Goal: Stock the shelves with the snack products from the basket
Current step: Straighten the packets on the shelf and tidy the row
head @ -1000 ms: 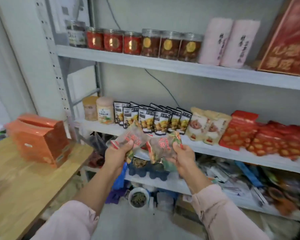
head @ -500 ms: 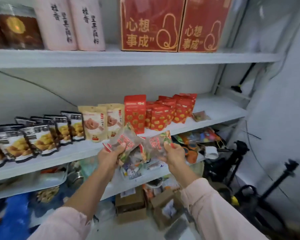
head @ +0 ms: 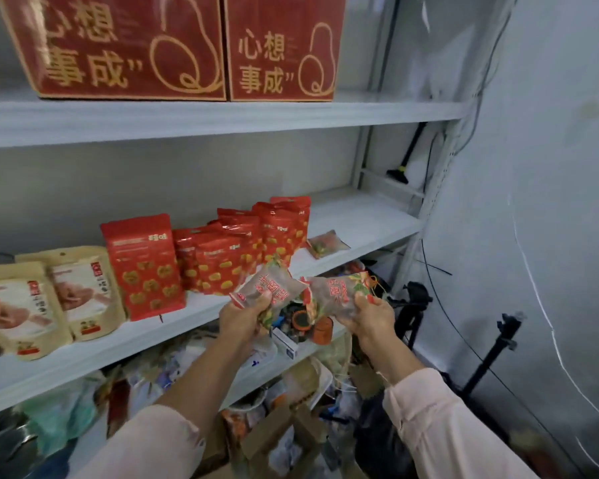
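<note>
My left hand (head: 242,319) grips a clear snack packet with red print (head: 268,286) by its lower end. A second clear snack packet (head: 339,293) is held in my right hand (head: 372,321). Both packets hang in front of the middle shelf's front edge (head: 201,314), just right of the red snack bags (head: 222,257). One more clear packet (head: 327,243) lies flat on the shelf past the red bags. The basket is out of view.
Beige pouches (head: 80,292) stand left of a tall red bag (head: 140,267). Two red boxes (head: 281,46) sit on the upper shelf. The lower shelf holds clutter (head: 301,323); cardboard boxes (head: 277,437) stand on the floor. Black tripods (head: 498,344) lean at the right wall.
The view has swung right along the shelf and come closer. Both hands, each still holding its packet, now sit by the red bags at the shelf's right part.
</note>
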